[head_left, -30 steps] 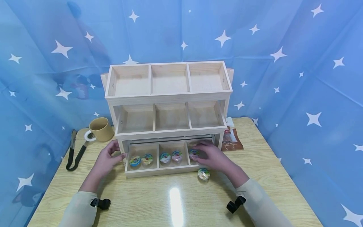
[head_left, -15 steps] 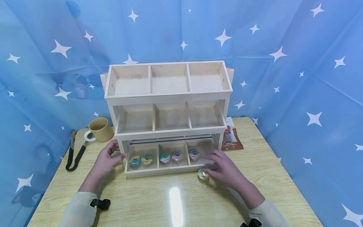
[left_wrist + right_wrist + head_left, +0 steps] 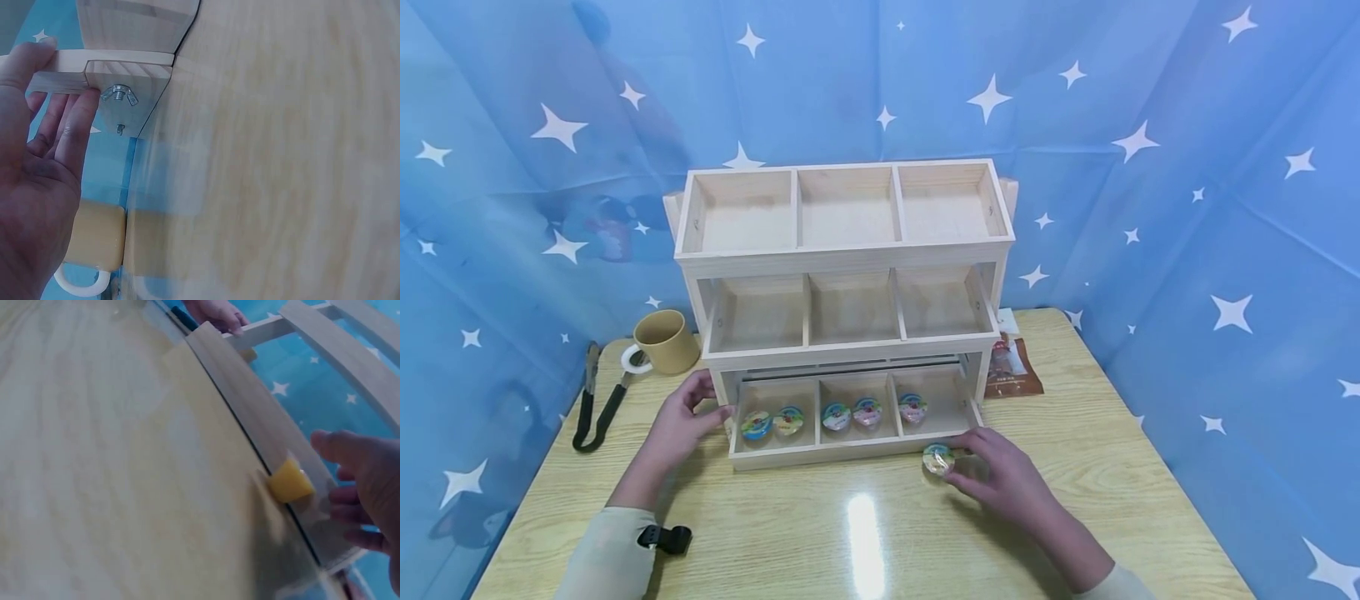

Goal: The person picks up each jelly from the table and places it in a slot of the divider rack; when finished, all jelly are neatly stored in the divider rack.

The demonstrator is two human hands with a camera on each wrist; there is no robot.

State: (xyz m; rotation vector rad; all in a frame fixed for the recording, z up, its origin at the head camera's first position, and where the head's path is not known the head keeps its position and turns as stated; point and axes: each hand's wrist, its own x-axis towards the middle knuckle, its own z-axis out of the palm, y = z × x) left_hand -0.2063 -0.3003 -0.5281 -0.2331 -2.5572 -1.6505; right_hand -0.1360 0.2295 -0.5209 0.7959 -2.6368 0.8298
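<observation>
A three-tier wooden shelf [image 3: 842,260] stands on the table, each tier divided into three compartments. My left hand [image 3: 685,421] grips its lower left upright, with the thumb on one side and the fingers on the other in the left wrist view. A jelly cup [image 3: 937,459] with yellow contents sits on the table before the bottom tier's right end. My right hand [image 3: 1003,477] is beside this cup, thumb and forefinger spread at its right side; the right wrist view shows them apart from it. In the bottom tier are several more jelly cups, one of them pink [image 3: 913,408] in the right compartment.
A tan mug [image 3: 667,342] with a white handle and black-handled tongs [image 3: 598,408] are at the left of the table. A brown packet [image 3: 1013,368] lies behind the shelf's right side. A blue star-patterned curtain [image 3: 1150,208] encloses the back and sides.
My right hand has left the pink jelly cup in the right compartment and moved toward the front, beside the yellow jelly cup on the table. My left hand has stayed on the shelf.
</observation>
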